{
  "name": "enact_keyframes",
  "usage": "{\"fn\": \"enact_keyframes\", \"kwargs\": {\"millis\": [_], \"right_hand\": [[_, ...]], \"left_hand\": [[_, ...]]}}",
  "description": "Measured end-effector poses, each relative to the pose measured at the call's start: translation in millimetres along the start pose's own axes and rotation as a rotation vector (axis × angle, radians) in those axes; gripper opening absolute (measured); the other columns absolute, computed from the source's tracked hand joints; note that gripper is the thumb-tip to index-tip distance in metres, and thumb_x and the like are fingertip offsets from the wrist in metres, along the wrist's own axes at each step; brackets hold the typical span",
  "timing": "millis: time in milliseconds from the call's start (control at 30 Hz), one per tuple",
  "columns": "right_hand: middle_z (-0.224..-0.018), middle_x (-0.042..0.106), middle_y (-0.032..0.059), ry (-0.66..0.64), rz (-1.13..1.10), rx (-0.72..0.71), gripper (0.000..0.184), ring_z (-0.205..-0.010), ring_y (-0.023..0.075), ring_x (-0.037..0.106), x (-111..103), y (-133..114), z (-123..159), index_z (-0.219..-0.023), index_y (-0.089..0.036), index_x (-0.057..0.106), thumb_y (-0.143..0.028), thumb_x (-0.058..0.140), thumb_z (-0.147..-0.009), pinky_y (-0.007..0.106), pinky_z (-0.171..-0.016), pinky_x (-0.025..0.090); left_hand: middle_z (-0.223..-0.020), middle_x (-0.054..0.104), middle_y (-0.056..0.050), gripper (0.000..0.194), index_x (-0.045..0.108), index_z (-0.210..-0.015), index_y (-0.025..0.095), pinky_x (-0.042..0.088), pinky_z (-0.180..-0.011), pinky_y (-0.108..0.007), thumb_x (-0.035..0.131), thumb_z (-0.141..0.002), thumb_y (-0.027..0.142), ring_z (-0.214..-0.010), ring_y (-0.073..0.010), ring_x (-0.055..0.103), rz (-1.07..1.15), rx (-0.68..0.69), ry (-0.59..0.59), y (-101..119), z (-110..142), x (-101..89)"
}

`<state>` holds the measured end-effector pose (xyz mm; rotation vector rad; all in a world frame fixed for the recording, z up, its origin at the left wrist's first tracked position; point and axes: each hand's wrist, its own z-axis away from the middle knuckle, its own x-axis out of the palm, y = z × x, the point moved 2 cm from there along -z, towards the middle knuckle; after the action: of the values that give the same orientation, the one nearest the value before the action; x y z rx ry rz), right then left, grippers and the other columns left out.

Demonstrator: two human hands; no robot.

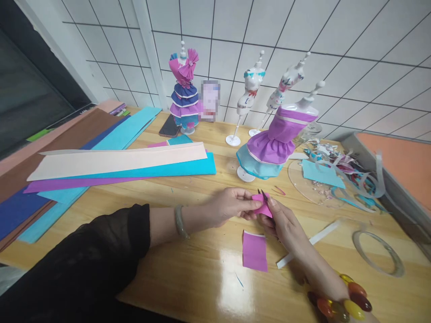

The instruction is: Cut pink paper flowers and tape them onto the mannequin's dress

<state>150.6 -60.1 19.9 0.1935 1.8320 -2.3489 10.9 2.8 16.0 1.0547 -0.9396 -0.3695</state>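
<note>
My left hand (234,206) is closed, pinching a small pink piece of crepe paper (266,209) between thumb and fingers. In my right hand (286,224) are small scissors (263,195); only their dark pointed tips show at the paper's upper edge, and the handles are hidden in the fingers. Flat on the table below lies a purple rectangle of crepe paper (255,252) with a pale strip along its top. Just beyond my hands stands a small dress form (292,130) wearing a purple and light-blue paper dress.
Long crepe paper sheets (134,163) cover the left side. Behind stand another dressed form (184,96), two bare patterned forms (252,85) and a phone (169,125). At right are scraps (323,172), a tape ring (379,253), a white strip (310,243) and a grey-rimmed tray (365,168).
</note>
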Motion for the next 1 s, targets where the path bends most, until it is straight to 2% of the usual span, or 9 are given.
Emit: {"fn": "enact_keyframes", "kwargs": {"millis": [233, 367, 600, 1000], "right_hand": [[-0.050, 0.030, -0.0064, -0.021, 0.060, -0.027, 0.045, -0.042, 0.0074, 0.026, -0.2, -3.3, -0.8, -0.069, -0.020, 0.044, -0.056, 0.030, -0.091, 0.022, -0.040, 0.022], [-0.051, 0.031, -0.0060, -0.022, 0.063, -0.052, 0.044, -0.044, 0.0079, 0.026, -1.4, -1.9, -1.4, -0.069, -0.020, 0.043, -0.054, 0.030, -0.092, 0.023, -0.042, 0.023], [-0.051, 0.031, -0.0063, -0.011, 0.050, -0.028, 0.043, -0.043, 0.0076, 0.026, -0.9, -1.0, -1.0, -0.068, -0.020, 0.040, -0.055, 0.030, -0.092, 0.022, -0.041, 0.022], [-0.051, 0.031, -0.0064, 0.009, 0.038, -0.031, 0.043, -0.043, 0.0079, 0.026, -0.5, -2.9, -0.4, -0.069, -0.020, 0.041, -0.056, 0.032, -0.091, 0.022, -0.040, 0.023]], "left_hand": [[-0.074, 0.059, -0.002, 0.040, 0.059, -0.088, 0.013, 0.040, -0.062, -0.024, 0.072, -0.066, 0.043, -0.064, -0.0091, 0.055, -0.095, 0.023, 0.039, -0.2, -1.6, -2.4], [-0.075, 0.061, -0.004, 0.040, 0.058, -0.092, 0.012, 0.041, -0.063, -0.025, 0.064, -0.073, 0.047, -0.064, -0.0097, 0.057, -0.091, 0.036, 0.027, 0.9, -2.0, -2.7], [-0.069, 0.061, -0.004, 0.041, 0.058, -0.088, 0.012, 0.042, -0.062, -0.025, 0.059, -0.076, 0.051, -0.062, -0.0100, 0.057, -0.128, 0.035, 0.023, 0.3, -2.0, -3.1], [-0.071, 0.059, -0.003, 0.043, 0.059, -0.084, 0.012, 0.040, -0.063, -0.025, 0.061, -0.073, 0.053, -0.063, -0.0089, 0.055, -0.125, 0.041, 0.007, 1.8, -1.2, -2.5]]}}
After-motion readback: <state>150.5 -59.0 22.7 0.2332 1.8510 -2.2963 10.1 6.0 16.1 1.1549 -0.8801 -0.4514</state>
